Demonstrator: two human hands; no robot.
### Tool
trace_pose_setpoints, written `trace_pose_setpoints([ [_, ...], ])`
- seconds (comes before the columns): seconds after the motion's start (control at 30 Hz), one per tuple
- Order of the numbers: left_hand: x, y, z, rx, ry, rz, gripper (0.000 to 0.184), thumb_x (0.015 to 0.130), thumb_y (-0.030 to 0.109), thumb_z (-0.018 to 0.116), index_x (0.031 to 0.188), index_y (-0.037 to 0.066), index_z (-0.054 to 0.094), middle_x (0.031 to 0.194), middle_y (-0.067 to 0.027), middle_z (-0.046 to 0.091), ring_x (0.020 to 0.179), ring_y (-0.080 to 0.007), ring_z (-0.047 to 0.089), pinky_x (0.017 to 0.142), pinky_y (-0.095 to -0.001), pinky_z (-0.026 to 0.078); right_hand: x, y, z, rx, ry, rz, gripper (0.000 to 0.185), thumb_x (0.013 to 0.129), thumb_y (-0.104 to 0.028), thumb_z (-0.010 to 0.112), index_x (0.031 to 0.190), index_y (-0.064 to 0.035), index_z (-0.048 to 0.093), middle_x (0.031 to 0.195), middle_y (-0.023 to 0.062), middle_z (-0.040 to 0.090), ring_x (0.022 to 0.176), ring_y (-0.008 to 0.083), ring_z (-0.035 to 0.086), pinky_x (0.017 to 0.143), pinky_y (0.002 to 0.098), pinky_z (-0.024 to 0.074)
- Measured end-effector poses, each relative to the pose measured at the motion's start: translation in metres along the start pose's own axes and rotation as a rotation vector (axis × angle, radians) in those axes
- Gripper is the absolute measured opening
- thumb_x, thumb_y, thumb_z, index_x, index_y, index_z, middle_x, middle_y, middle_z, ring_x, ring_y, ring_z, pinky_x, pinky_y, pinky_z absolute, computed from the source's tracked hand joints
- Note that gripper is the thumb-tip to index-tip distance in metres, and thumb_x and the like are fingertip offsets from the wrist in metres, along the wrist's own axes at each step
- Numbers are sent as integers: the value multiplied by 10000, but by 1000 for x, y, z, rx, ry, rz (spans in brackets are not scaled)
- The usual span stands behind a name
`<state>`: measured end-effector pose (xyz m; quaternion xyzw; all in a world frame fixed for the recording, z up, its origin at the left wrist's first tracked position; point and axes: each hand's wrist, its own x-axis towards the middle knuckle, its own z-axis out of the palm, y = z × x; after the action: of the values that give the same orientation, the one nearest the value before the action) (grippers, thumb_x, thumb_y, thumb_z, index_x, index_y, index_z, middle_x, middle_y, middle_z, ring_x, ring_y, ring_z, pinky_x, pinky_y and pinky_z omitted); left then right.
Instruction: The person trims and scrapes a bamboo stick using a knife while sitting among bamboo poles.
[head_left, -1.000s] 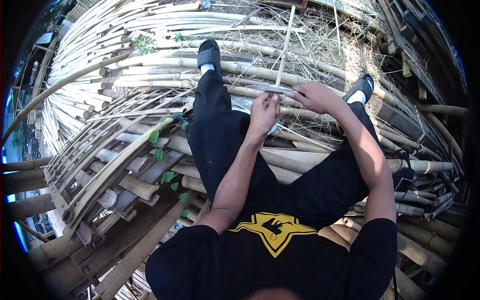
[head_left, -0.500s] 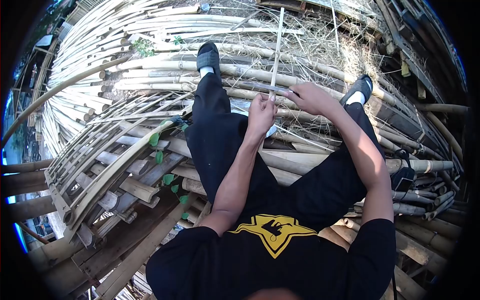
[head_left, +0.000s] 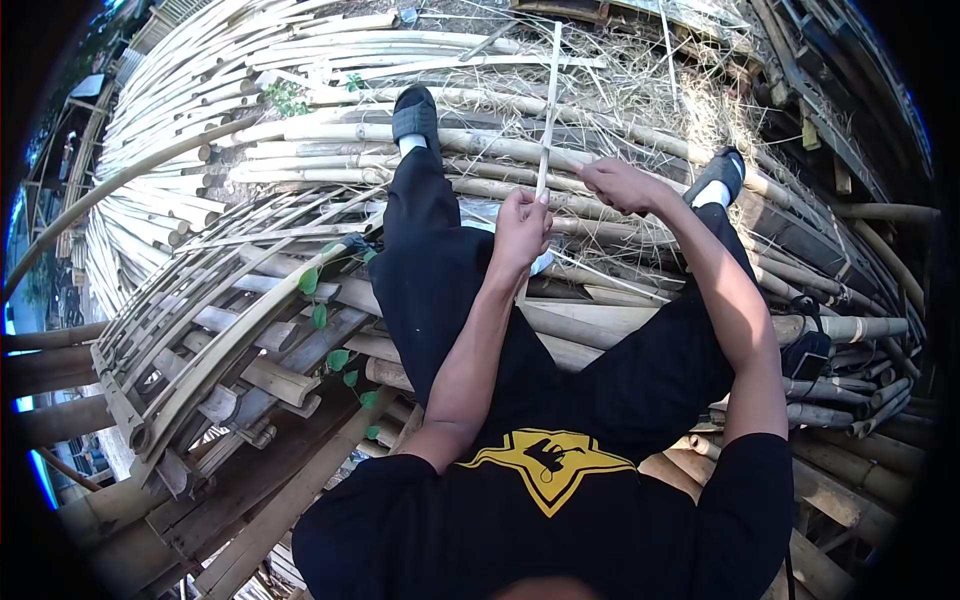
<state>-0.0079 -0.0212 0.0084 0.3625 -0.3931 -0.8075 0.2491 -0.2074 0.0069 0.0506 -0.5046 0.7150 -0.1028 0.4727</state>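
A long, thin bamboo strip [head_left: 550, 110] points away from me, and my left hand [head_left: 522, 232] is closed around its near part. My right hand [head_left: 622, 187] is closed on a knife, just right of the strip and slightly farther out than my left hand. The knife's blade [head_left: 566, 160] is a faint blur reaching left toward the strip; whether it touches cannot be made out. Most of the handle is hidden inside my right fist. A short lower end of the strip shows below my left hand, in front of my dark trousers.
Bamboo poles [head_left: 480, 142] lie across the ground under my feet, with dry shavings [head_left: 640, 75] scattered at the upper right. A slatted bamboo frame [head_left: 215, 350] stands at my left, with a leafy vine [head_left: 338, 358] beside it. More poles [head_left: 850, 330] are stacked at right.
My right hand has moved a little right and outward, and the knife, sharp before, is now blurred. The strip has tilted slightly left; my left hand has hardly moved.
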Motion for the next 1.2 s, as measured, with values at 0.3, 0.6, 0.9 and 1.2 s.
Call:
trace_pose_setpoints([
  [0.3,3,-2,8,27,-105,20,159,961,162,501,878,88,387,535,42,363,389,-31,265,334,-211,170,5,33,-28,-574,727,-201,487,928,-480,432,904,-31,620,792,230,630,764,406,611,696,504,471],
  [0.6,1,-7,-2,2,11,-25,139,956,171,511,899,97,409,556,29,398,390,-30,268,345,-203,170,6,4,-7,378,-326,120,481,956,-516,386,715,-102,434,539,-50,346,420,43,279,366,203,255],
  [0.9,-1,-1,-1,-30,17,3,138,957,170,509,902,101,404,580,21,410,403,-32,270,349,-203,179,-13,10,-22,171,-212,-226,343,911,-377,576,810,-50,553,628,8,533,503,77,492,459,228,388],
  [1.2,-8,8,0,3,7,-16,126,960,169,502,928,61,446,577,22,415,397,-26,269,350,-203,186,-52,4,-2,-458,353,-393,305,937,-332,481,1036,-52,550,817,193,623,783,381,601,673,468,463],
])
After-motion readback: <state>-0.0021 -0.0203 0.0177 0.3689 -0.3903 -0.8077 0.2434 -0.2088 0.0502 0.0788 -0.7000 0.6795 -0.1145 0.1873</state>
